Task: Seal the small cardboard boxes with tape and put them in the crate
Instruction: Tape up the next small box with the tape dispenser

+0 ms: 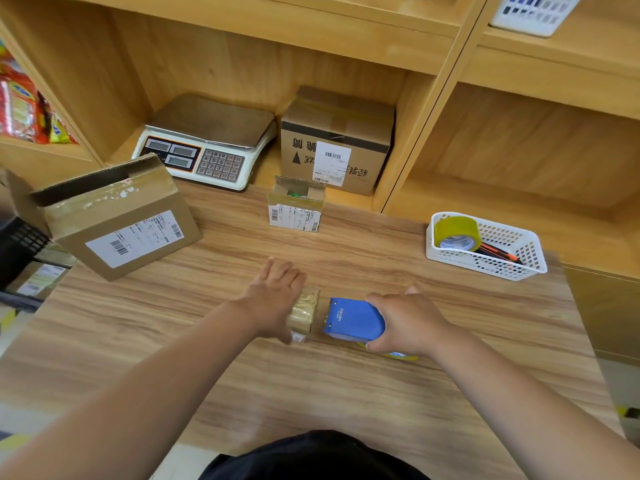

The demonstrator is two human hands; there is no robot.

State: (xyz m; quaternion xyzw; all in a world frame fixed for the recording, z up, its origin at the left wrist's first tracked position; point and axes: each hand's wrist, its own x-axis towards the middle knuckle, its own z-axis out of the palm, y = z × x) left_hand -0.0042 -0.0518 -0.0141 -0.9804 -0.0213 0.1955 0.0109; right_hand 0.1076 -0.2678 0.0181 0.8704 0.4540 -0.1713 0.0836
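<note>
- Wood-grain tabletop (pixel 346 393) fronts pale wooden shelving; both hands work near its middle.
- Left hand (pixel 277 292) lies flat with fingers straight, pressing down on a small tape-wrapped cardboard box (pixel 304 311) under its palm.
- Right hand (pixel 405 323) grasps a blue handheld tape dispenser (pixel 353 320), just right of that box.
- Progress, as I judge it: this box looks nearly sealed. A second small label-covered cardboard box (pixel 296 209), straight ahead of the hands, stands open and untaped. Neither is in the dark slatted crate (pixel 20 244) far left of the left hand.
- Counted: two small boxes, one dispenser, one spare yellowish tape roll (pixel 457 230) in a white plastic basket (pixel 519 268) beyond the right hand.
</note>
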